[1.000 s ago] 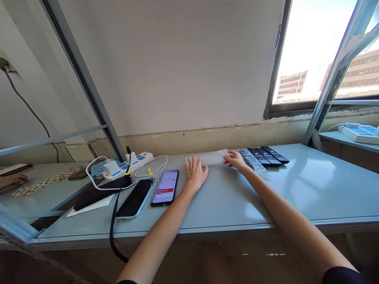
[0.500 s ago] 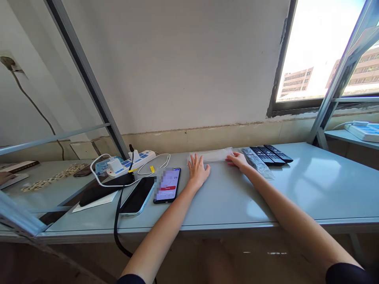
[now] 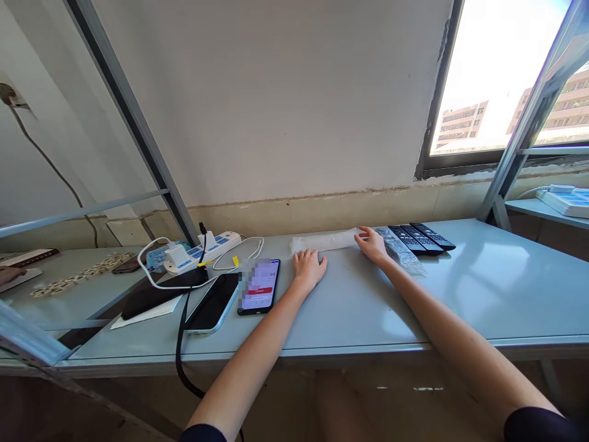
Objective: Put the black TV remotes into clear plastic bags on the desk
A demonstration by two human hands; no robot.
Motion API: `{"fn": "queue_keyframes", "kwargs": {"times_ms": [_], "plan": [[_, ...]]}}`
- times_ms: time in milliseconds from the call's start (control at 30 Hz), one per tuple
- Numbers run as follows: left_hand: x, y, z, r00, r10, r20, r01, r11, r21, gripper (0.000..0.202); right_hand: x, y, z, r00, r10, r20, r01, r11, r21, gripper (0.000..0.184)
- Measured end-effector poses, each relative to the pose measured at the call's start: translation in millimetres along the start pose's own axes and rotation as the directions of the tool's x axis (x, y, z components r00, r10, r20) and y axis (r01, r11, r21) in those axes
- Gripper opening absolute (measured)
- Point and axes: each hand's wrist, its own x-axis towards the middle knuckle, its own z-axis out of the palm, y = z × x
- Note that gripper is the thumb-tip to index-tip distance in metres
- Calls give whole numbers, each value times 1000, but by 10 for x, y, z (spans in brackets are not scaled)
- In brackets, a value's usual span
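The long, flat, translucent white plastic packet (image 3: 322,242) lies on the grey surface (image 3: 359,307) just beyond both hands, its long axis running from one to the other. The right hand (image 3: 372,244) touches its right end; whether it grips is unclear. The left hand (image 3: 309,267), loosely curled and empty, rests just short of the left end.

Pale plaster wall (image 3: 276,92); grey metal table (image 3: 483,288); bright window (image 3: 488,67) right, buildings (image 3: 460,120) outside.
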Motion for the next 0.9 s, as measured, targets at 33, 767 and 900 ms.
{"fn": "queue_keyframes", "kwargs": {"times_ms": [33,767,900], "plan": [[-2,1,-2,1000,-3,-1,3,1000,1,41,-7,-7,-18,1000,-7,-9,7,1000,-31,41],[-3,-2,-1,1000,-10,-17,10,1000,-11,40,-69,20,-263,993,103,-51,-114,833,-542,31],[2,-5,2,1000,-11,-20,11,1000,-13,39,-126,-45,-292,994,100,-37,-104,828,-551,34]]}}
